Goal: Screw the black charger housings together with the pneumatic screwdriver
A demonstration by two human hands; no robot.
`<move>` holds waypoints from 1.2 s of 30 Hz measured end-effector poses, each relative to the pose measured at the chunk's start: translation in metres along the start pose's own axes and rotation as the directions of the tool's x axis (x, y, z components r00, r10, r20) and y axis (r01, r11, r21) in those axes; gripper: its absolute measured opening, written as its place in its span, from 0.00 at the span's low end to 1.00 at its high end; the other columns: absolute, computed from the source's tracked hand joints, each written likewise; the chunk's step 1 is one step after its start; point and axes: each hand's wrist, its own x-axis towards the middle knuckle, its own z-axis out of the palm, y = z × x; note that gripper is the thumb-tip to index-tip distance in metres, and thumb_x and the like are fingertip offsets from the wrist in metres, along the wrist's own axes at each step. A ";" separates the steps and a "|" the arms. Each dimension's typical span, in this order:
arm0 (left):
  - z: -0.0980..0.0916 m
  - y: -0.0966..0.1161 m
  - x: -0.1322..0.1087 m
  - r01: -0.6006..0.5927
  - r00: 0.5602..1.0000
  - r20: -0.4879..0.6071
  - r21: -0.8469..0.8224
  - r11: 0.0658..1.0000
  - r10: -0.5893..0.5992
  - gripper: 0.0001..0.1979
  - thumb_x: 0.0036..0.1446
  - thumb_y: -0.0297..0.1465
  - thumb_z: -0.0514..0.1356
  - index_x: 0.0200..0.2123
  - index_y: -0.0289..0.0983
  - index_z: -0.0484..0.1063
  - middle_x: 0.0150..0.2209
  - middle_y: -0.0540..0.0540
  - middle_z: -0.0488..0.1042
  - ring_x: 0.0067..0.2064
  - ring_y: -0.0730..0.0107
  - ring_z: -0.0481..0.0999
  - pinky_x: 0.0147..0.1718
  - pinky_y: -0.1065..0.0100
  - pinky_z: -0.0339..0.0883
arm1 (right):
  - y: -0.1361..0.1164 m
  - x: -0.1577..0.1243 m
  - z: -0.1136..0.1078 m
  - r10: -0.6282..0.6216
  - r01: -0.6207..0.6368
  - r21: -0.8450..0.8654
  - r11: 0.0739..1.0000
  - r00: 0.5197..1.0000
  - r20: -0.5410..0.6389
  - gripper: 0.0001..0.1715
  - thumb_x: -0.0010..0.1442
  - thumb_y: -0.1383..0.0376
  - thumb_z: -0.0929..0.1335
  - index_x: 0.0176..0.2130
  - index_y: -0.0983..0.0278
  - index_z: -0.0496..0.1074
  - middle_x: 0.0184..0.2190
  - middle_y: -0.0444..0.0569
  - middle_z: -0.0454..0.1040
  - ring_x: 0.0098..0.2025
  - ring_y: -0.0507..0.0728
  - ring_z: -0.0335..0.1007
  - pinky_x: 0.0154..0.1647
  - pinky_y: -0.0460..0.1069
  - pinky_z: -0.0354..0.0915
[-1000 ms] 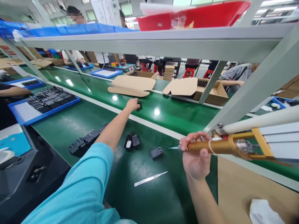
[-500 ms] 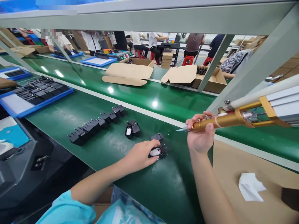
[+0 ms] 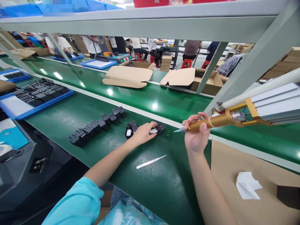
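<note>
Toward the middle of the green bench, my left hand (image 3: pixel 144 132) is closed on an open black power-adapter housing (image 3: pixel 160 127) with a white part inside. My fingers partly cover it, and I cannot tell whether a second housing lies against it. Just left of that hand sit open black housings (image 3: pixel 131 128), one showing a white block. My right hand (image 3: pixel 198 132) is wrapped around a gold dispensing gun (image 3: pixel 217 120). Its pale pointed nozzle (image 3: pixel 178 130) aims left, a short gap from the held housing. Metal tweezers (image 3: pixel 151 162) lie nearer my body.
A slanting row of black adapters (image 3: pixel 93 127) stands at left, beyond it a blue-rimmed tray (image 3: pixel 49 103) of adapters. Cardboard (image 3: pixel 225 187) with a white tissue (image 3: pixel 248 186) covers the right side. A shelf beam (image 3: pixel 131 26) crosses overhead. Open cartons (image 3: pixel 128 73) and people are behind.
My left hand has moved away from my body and slightly left with the housing, uncovering the tweezers. The gun and my right hand appear slightly further left; the view has shifted a little.
</note>
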 end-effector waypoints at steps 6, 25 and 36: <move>-0.003 0.013 -0.012 -0.023 0.996 0.080 -0.003 1.000 0.024 0.28 0.55 0.30 0.61 0.59 0.42 0.60 0.48 0.44 0.76 0.51 0.56 0.76 0.50 0.57 0.69 | -0.002 0.000 0.000 0.002 -0.002 -0.013 1.000 1.000 -0.014 0.18 0.55 0.52 0.69 0.43 0.57 0.68 0.29 0.40 0.71 0.21 0.48 0.65 0.26 0.49 0.64; 0.017 0.006 -0.032 0.069 0.965 0.259 -0.415 0.907 0.045 0.34 0.47 0.31 0.68 0.57 0.41 0.62 0.53 0.44 0.70 0.45 0.63 0.72 0.48 0.59 0.68 | -0.010 -0.015 0.022 0.090 -0.090 -0.026 0.996 0.996 -0.002 0.21 0.51 0.47 0.70 0.41 0.56 0.68 0.28 0.38 0.70 0.19 0.48 0.63 0.29 0.50 0.65; 0.024 0.006 -0.033 -0.105 0.975 0.150 -0.321 0.941 0.161 0.21 0.51 0.33 0.66 0.49 0.40 0.69 0.51 0.44 0.74 0.52 0.59 0.75 0.53 0.60 0.67 | -0.012 -0.020 0.025 0.087 -0.087 -0.007 0.996 0.996 0.036 0.20 0.53 0.48 0.69 0.41 0.56 0.69 0.27 0.39 0.71 0.20 0.48 0.64 0.28 0.50 0.66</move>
